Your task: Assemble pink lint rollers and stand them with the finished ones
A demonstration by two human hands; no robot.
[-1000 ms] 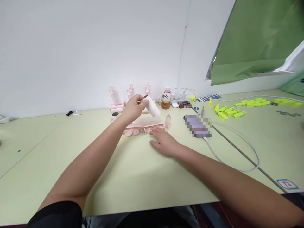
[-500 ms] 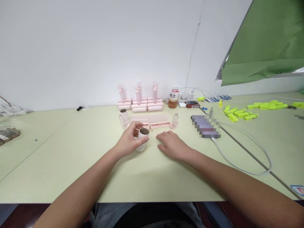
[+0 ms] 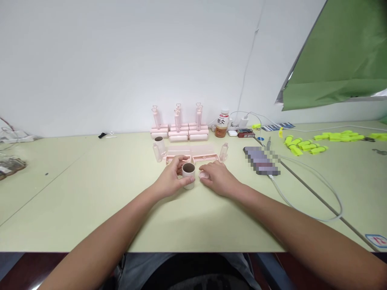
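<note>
My left hand [image 3: 169, 179] is wrapped round an upright white roll [image 3: 190, 176] with a brown cardboard core, its thumb across the near side. Just to the right, my right hand [image 3: 222, 180] pinches a small pale pink round piece [image 3: 204, 175] at the table surface, partly covered by the fingers. Behind both hands lie two shallow pink trays [image 3: 206, 158] with clear pink lids. A second white roll [image 3: 159, 146] stands behind my left hand, beside a clear pink tube-like part [image 3: 157, 154]. Another clear pink part [image 3: 223, 152] stands behind my right hand.
Several pink cases [image 3: 178, 137] with upright clear handles stand by the wall. Beside them is a bottle [image 3: 222, 125] with amber contents. A phone [image 3: 261, 161] on a white cable [image 3: 302, 213] lies to the right, with several neon yellow pieces [image 3: 306, 144] beyond.
My left hand has moved the roll slightly to the right, closer to my right hand. The pink round piece now shows in my right fingers.
</note>
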